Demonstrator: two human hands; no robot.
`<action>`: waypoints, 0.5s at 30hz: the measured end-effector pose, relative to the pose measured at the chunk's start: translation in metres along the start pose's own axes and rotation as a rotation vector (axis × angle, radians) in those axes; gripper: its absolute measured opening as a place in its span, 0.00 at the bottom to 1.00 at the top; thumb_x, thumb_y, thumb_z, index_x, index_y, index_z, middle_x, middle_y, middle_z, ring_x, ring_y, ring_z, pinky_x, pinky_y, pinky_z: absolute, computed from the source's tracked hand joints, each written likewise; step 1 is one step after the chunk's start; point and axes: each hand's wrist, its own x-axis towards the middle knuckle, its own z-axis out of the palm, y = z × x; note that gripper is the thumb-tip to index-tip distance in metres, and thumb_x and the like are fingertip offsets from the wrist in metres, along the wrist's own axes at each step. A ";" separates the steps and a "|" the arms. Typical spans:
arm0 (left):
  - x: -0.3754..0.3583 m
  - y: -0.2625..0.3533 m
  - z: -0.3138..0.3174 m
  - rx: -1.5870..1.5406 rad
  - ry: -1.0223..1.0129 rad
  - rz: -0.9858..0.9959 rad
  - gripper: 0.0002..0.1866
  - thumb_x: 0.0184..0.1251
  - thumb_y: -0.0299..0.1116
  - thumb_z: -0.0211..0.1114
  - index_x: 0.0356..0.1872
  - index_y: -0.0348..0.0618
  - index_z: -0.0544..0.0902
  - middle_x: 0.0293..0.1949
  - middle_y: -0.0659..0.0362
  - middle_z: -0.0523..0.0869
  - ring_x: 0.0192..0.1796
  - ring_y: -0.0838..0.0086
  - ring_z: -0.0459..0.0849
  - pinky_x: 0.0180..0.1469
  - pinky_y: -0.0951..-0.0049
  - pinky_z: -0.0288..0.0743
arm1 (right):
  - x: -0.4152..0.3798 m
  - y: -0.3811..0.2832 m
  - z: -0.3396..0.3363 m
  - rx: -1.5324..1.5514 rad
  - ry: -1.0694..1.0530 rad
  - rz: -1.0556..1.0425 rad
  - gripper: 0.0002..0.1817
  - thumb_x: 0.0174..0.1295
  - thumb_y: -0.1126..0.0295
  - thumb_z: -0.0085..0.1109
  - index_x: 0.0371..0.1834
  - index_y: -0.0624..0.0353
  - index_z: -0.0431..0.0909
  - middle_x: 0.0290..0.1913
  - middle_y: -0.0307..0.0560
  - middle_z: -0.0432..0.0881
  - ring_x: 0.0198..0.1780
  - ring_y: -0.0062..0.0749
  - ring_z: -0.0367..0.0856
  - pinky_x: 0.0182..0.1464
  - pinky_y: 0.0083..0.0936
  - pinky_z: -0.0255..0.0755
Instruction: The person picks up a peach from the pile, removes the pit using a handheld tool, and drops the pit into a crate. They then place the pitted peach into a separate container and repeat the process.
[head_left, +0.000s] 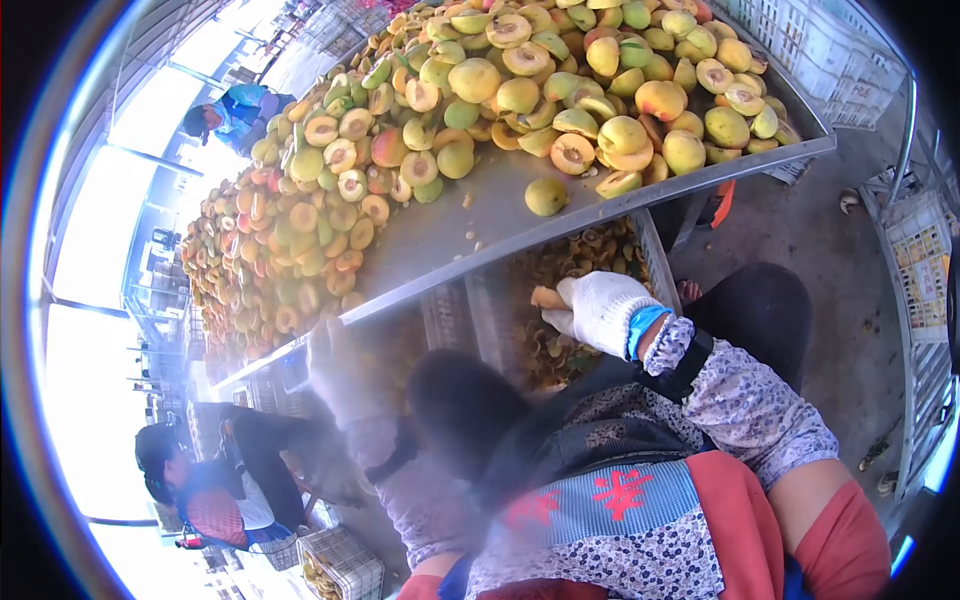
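Note:
My right hand [600,310], in a white knit glove, pinches a small orange-brown piece of peach [547,298] between thumb and fingers. It hangs below the table's front edge, over a crate of peach scraps [590,252]. My left hand [338,372], gloved as well, is near the table's edge further left; a hazy smear hides its fingers and anything in them. Many peaches [475,80], whole and halved, are heaped on the metal table [440,240]. One yellow peach [546,197] lies apart from the heap, close to the rim.
One person [235,115] in blue is beyond the table's far side. Another person [215,490] sits at the lower left, near a crate [340,562]. White crates [830,60] are stacked at the upper right. A metal rack with crates [915,270] stands on the right.

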 end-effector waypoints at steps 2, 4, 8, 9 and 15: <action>-0.005 0.045 0.006 0.134 -0.103 0.257 0.17 0.75 0.37 0.60 0.54 0.32 0.83 0.42 0.56 0.87 0.45 0.72 0.84 0.51 0.71 0.78 | 0.007 0.007 0.005 0.012 0.154 0.019 0.23 0.69 0.48 0.55 0.40 0.60 0.82 0.37 0.61 0.87 0.44 0.58 0.85 0.47 0.50 0.77; -0.011 0.086 0.055 -0.089 -0.122 0.473 0.16 0.74 0.36 0.64 0.53 0.34 0.84 0.44 0.54 0.88 0.47 0.71 0.84 0.54 0.73 0.75 | 0.006 0.009 0.005 0.002 0.189 0.001 0.23 0.69 0.48 0.55 0.40 0.60 0.81 0.36 0.60 0.86 0.42 0.58 0.85 0.46 0.50 0.77; -0.014 0.138 0.166 -0.078 -0.533 0.551 0.24 0.67 0.49 0.70 0.54 0.40 0.84 0.54 0.49 0.86 0.55 0.62 0.84 0.59 0.66 0.75 | 0.003 0.012 0.005 -0.015 0.099 0.011 0.23 0.69 0.48 0.54 0.41 0.60 0.81 0.36 0.59 0.87 0.43 0.58 0.85 0.47 0.50 0.77; -0.017 0.139 0.190 0.004 -0.528 0.645 0.26 0.65 0.48 0.70 0.56 0.39 0.83 0.57 0.49 0.85 0.58 0.56 0.83 0.61 0.62 0.74 | 0.000 0.010 0.000 0.011 0.077 0.024 0.23 0.69 0.47 0.54 0.42 0.59 0.82 0.36 0.59 0.87 0.43 0.58 0.85 0.47 0.50 0.77; 0.014 0.144 0.210 0.266 -0.958 0.543 0.25 0.61 0.46 0.69 0.59 0.53 0.82 0.59 0.43 0.80 0.61 0.55 0.81 0.66 0.60 0.72 | -0.002 0.009 -0.014 0.083 0.022 0.051 0.24 0.68 0.46 0.54 0.45 0.57 0.83 0.37 0.59 0.87 0.45 0.56 0.86 0.49 0.48 0.77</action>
